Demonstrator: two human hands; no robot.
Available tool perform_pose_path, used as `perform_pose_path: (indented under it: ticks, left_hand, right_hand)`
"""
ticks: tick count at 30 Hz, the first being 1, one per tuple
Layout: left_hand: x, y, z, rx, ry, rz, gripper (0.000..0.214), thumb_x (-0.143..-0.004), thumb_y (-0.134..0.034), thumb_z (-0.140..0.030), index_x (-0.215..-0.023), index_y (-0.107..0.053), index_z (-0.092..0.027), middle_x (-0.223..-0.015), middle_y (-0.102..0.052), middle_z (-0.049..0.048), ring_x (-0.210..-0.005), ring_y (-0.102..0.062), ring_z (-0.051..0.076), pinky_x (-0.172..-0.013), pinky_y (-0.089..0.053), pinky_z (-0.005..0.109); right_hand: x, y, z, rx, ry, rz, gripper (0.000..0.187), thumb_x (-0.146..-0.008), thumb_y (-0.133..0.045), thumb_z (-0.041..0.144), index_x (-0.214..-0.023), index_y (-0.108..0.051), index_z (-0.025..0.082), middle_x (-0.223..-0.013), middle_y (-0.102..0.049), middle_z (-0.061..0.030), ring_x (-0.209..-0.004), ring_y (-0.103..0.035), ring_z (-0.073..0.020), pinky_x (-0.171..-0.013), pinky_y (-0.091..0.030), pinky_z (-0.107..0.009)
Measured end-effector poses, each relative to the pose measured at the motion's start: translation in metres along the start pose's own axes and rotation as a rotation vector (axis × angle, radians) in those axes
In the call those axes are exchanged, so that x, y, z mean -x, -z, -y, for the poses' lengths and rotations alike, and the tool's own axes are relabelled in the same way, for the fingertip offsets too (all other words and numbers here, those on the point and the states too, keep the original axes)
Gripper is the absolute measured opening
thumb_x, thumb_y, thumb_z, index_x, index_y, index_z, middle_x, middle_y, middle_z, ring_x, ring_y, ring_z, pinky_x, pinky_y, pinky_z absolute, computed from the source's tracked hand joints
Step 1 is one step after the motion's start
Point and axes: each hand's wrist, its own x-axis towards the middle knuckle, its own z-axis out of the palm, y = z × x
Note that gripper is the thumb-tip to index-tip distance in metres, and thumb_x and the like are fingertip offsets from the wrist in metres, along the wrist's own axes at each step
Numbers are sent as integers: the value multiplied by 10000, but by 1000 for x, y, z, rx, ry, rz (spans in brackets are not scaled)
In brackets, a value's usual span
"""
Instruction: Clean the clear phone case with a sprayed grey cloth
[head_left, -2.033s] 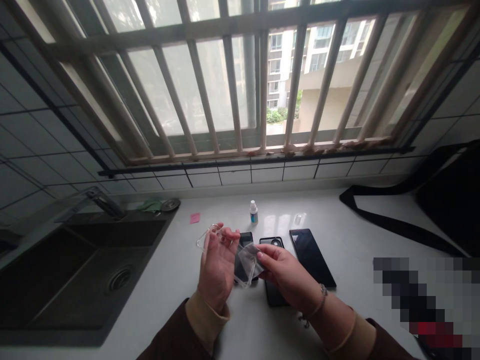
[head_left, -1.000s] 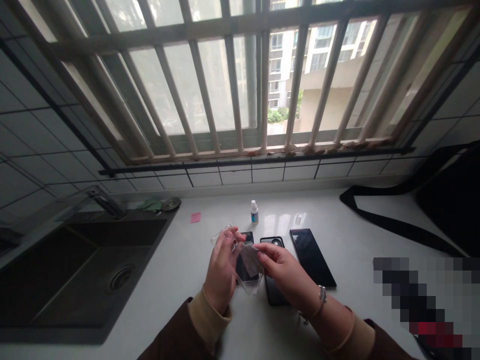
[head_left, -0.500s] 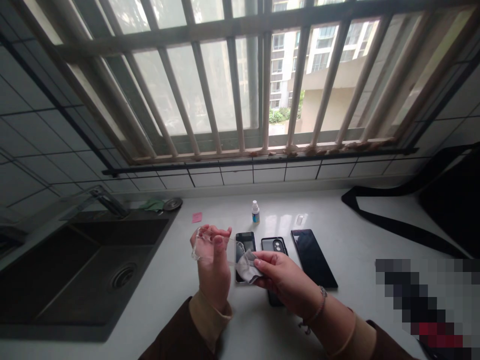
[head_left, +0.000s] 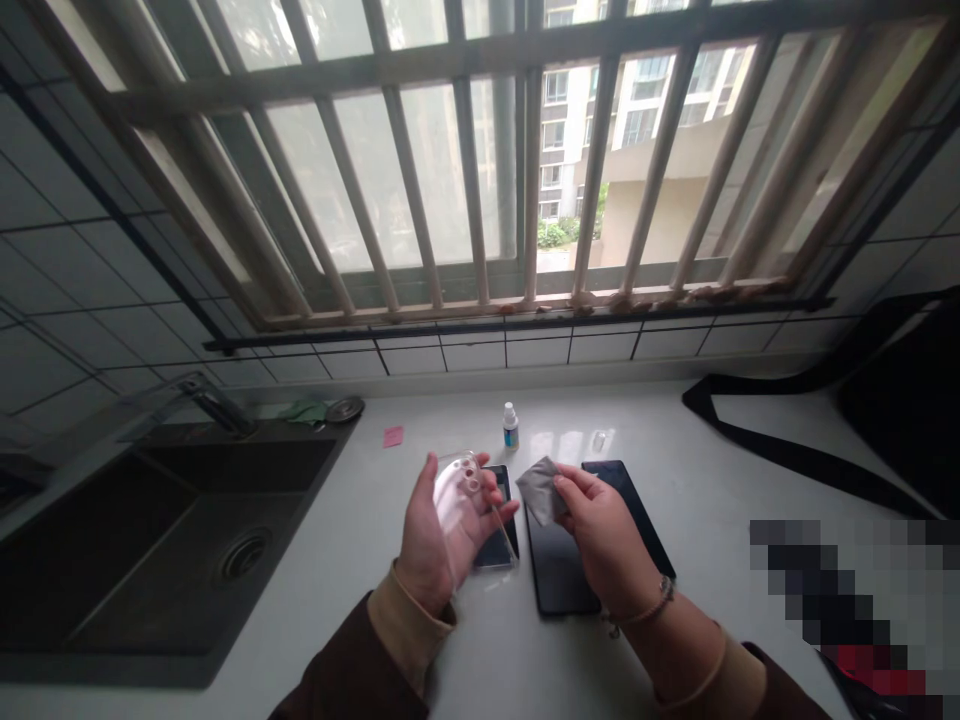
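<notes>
A clear phone case (head_left: 459,505) with round camera holes rests in my left hand (head_left: 429,540), whose fingers curve around its edges. My right hand (head_left: 600,525) pinches a grey cloth (head_left: 541,492) between thumb and fingers, apart from the case. Partly behind my left hand lies a phone (head_left: 501,545) on the counter. Below my right hand is a black phone case (head_left: 559,575), its upper part hidden by the cloth and hand. Farther right lies a dark flat phone or tablet (head_left: 634,500), partly covered by my right hand.
A small white bottle (head_left: 511,428) stands at the back of the white counter (head_left: 337,600), with a pink slip (head_left: 393,436) to its left. On the left is a dark sink (head_left: 180,540) with a faucet (head_left: 214,405). A black strap (head_left: 780,440) lies at right.
My right hand with the cloth has moved right, away from the clear case. My left hand has turned the case, so its back and camera holes now show.
</notes>
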Motion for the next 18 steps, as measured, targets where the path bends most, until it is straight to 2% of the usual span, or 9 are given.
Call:
perform_pose_path:
  ticks: [3, 5, 7, 10, 13, 18]
  left_hand:
    - [8, 0, 10, -234, 195, 273, 594, -960, -559, -671, -1173, -733, -145, -926, -687, 136, -744, -674, 220, -815, -619, 475]
    - [12, 2, 19, -373, 237, 368, 547, -959, -591, -638, -1162, -746, -154, -964, -697, 155, -757, -680, 216, -807, -615, 449]
    - [12, 4, 26, -439, 235, 378, 512, -947, -628, -623, -1124, -750, -159, -942, -690, 141, -732, -665, 199, -747, -614, 406]
    - [8, 8, 32, -526, 212, 313, 493, -954, -629, -620, -1037, -746, -148, -896, -681, 131, -718, -661, 197, -673, -605, 361]
    - [4, 10, 33, -617, 180, 255, 537, -968, -582, -656, -1007, -732, -142, -882, -690, 140, -703, -671, 206, -642, -606, 359]
    - [2, 17, 35, -713, 174, 267, 619, -943, -545, -732, -990, -718, -139, -797, -648, 99, -658, -642, 197, -610, -595, 353]
  right_hand:
    - [-4, 7, 3, 218, 182, -79, 497, -854, -740, 525, -1223, -763, 193, -1120, -802, -106, -995, -729, -286, -892, -567, -411]
    - [0, 8, 5, 342, 247, -25, 428, -901, -702, 503, -1200, -779, 207, -1124, -802, -105, -1002, -732, -291, -914, -565, -423]
    - [7, 5, 6, 431, 291, 93, 360, -953, -654, 467, -1180, -789, 224, -1112, -803, -101, -984, -743, -291, -906, -577, -427]
    - [18, 0, 6, 549, 430, 230, 300, -1009, -602, 392, -1198, -792, 256, -1127, -804, -96, -1003, -751, -289, -930, -584, -433]
    - [24, -3, 7, 635, 617, 289, 304, -1032, -583, 321, -1257, -785, 287, -1189, -798, -93, -1072, -744, -287, -1004, -568, -454]
    - [27, -3, 12, 620, 751, 357, 326, -1050, -562, 240, -1289, -775, 304, -1281, -777, -76, -1193, -730, -269, -1069, -572, -444]
